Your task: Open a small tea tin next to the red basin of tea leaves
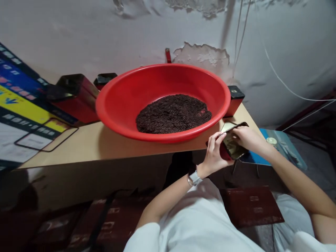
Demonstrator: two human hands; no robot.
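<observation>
A small red tin (231,146), its inside apparently empty, is gripped by the left hand (214,154) and right hand (246,138), fingers closed around it, just beside the red basin (118,101), where dark loose tea (173,113) is heaped on a table (91,143).

Both forearms are raised toward one o'clock. The left hand (214,154) is curled with fingers (215,137) bent inward; the right hand (246,138) is closed opposite it, at three o'clock, wrists nearly level.
</observation>
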